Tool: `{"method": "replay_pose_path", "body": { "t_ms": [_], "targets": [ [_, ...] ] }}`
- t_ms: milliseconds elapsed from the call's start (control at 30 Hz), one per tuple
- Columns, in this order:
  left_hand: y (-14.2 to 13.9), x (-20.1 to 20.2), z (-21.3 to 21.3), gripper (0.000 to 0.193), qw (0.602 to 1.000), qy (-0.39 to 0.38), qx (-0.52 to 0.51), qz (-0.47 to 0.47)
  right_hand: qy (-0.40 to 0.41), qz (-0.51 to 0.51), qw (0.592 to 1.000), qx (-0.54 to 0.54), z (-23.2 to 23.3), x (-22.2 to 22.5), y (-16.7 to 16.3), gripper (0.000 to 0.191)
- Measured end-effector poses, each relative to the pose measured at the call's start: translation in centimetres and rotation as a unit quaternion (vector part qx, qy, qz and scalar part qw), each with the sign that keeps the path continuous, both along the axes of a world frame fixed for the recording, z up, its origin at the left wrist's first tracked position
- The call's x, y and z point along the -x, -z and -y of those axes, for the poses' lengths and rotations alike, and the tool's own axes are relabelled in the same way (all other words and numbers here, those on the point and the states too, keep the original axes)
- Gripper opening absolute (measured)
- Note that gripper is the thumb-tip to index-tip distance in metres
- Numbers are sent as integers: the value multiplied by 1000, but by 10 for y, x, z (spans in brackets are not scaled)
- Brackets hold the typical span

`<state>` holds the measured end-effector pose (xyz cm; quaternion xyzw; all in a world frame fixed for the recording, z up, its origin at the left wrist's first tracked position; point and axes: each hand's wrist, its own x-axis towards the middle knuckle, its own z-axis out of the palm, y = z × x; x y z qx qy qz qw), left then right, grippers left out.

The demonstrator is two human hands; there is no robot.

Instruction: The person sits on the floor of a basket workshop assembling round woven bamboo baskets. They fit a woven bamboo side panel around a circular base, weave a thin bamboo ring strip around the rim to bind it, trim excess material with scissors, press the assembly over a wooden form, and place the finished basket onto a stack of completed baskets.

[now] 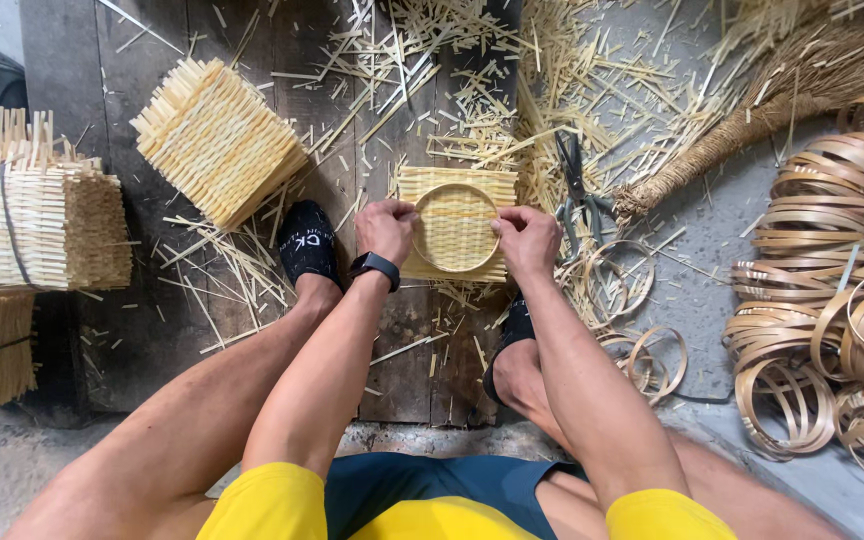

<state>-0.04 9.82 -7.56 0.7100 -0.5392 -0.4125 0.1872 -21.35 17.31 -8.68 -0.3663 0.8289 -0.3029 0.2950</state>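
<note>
1. Left hand (385, 229) on the left rim of the round bamboo hoop (455, 228), fingers curled, pinching it.
2. Right hand (526, 238) on the right rim, fingers curled, gripping it.
3. Hoop flat on the square woven mat (457, 180), between both hands, on the wooden board (152, 330) near its right edge.
4. Scissors (576, 185) just right of the mat; stacked woven mats (217, 140) toward the board's far left; bamboo ring coils (832, 290) well off to the right.

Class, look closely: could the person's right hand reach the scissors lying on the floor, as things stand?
Probably yes: the scissors lie just beyond the right hand, with only loose straw between, though that hand now holds the round hoop.
</note>
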Motion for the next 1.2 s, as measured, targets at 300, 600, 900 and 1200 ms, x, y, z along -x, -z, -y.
{"method": "replay_pose_path", "body": {
  "t_ms": [300, 600, 900, 1200],
  "targets": [
    [-12, 5, -3, 15, 1000, -27, -1, 9, -26, 0, 1000, 14, -2, 1, -2, 14],
    [-3, -2, 5, 16, 997, -36, -51, -38, -38, 2, 999, -33, 3, 4, 2, 13],
    [-11, -3, 9, 18, 999, -9, -45, 3, -62, -21, 997, -37, 8, 7, -1, 11],
    [2, -6, 7, 19, 997, -34, -63, -16, -78, 6, 996, -30, 11, 15, -1, 11]
  ]
}}
